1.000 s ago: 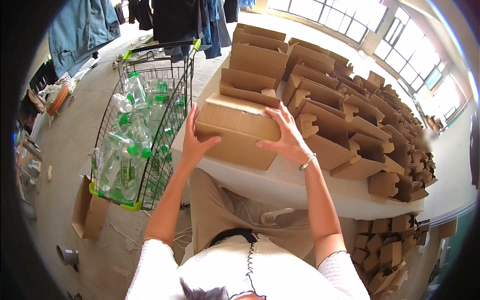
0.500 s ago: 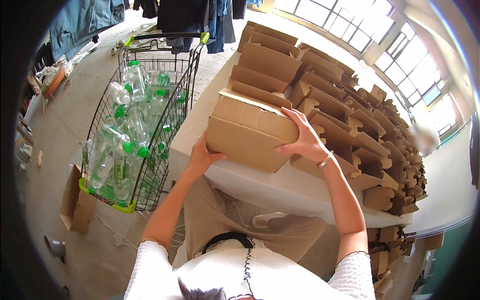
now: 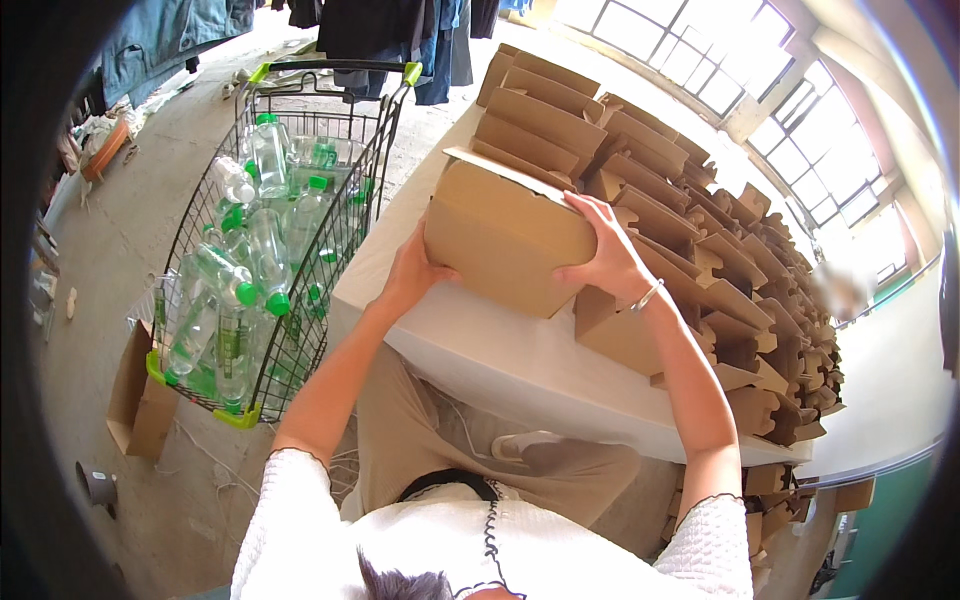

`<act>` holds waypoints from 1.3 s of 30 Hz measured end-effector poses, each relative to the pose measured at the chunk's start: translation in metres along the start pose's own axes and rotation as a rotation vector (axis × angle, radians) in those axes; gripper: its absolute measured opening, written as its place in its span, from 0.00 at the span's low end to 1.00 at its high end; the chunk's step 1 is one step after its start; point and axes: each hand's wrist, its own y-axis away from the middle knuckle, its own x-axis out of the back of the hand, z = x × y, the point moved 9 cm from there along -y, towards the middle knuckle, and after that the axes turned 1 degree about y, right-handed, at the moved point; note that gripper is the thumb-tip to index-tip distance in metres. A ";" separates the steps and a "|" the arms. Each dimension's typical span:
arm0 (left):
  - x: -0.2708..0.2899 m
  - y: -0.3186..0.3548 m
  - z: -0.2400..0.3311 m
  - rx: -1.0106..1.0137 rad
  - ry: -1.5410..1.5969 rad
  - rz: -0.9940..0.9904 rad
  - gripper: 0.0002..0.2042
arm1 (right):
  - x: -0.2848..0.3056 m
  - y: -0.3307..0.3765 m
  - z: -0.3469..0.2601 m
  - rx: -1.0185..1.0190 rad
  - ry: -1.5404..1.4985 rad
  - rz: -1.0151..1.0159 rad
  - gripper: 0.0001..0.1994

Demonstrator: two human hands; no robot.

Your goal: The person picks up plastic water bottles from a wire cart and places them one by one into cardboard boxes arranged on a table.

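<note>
box (image 3: 505,240) tilted off table (image 3: 480,350) edge, 12 o'clock of torso | left hand (image 3: 412,275) props 9 o'clock end, fingers hidden, likely flat | right hand (image 3: 605,258) spread over 3 o'clock end, squeezing to carry | cart (image 3: 270,230) at 9

Sunlit windows (image 3: 800,100) (upper right), concrete floor (image 3: 130,240).

Cart (image 3: 300,150) w/ green-capped bottles (image 3: 240,290) left of table (image 3: 500,370), folded cartons (image 3: 720,260) stacked

Cardboard box (image 3: 505,240) now tilted up, off the table (image 3: 520,365).
</note>
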 end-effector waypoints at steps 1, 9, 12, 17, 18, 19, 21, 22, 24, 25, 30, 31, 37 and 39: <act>-0.001 -0.005 0.003 -0.019 0.009 0.013 0.54 | 0.004 -0.004 0.002 0.004 0.001 -0.016 0.56; -0.014 -0.006 -0.044 0.066 0.069 -0.003 0.52 | -0.021 -0.009 0.026 -0.206 0.285 -0.252 0.64; -0.017 -0.008 -0.053 0.112 0.059 -0.016 0.50 | -0.012 -0.014 0.011 -0.231 0.385 -0.344 0.60; -0.004 0.000 -0.038 -0.064 -0.325 0.081 0.48 | 0.050 -0.098 0.010 -0.251 0.477 -0.257 0.32; -0.005 -0.002 -0.040 -0.060 -0.320 0.069 0.47 | 0.072 -0.118 0.019 -0.206 0.407 -0.027 0.27; -0.005 -0.002 -0.044 -0.051 -0.319 0.059 0.47 | 0.089 -0.133 0.018 -0.168 0.411 0.129 0.26; -0.013 -0.006 -0.045 -0.055 -0.317 0.033 0.47 | 0.107 -0.158 0.051 -0.117 0.541 0.317 0.27; -0.014 -0.005 -0.046 -0.053 -0.328 0.035 0.48 | 0.106 -0.171 0.066 -0.139 0.589 0.331 0.28; -0.020 -0.005 -0.052 -0.037 -0.327 0.040 0.49 | 0.096 -0.189 0.105 -0.142 0.586 0.275 0.29; -0.020 -0.003 -0.061 -0.014 -0.328 0.057 0.50 | 0.085 -0.201 0.107 -0.132 0.576 0.242 0.29; -0.013 0.000 -0.065 0.021 -0.410 0.060 0.52 | 0.058 -0.236 0.114 -0.179 0.751 0.124 0.20; -0.012 0.001 -0.059 0.022 -0.418 0.059 0.52 | 0.060 -0.240 0.113 -0.149 0.785 0.132 0.18; -0.023 0.001 -0.037 -0.027 -0.514 0.066 0.50 | 0.134 -0.234 0.061 0.079 0.985 0.415 0.12; -0.020 0.002 -0.036 -0.049 -0.563 0.087 0.49 | 0.153 -0.220 0.008 0.051 1.069 0.411 0.13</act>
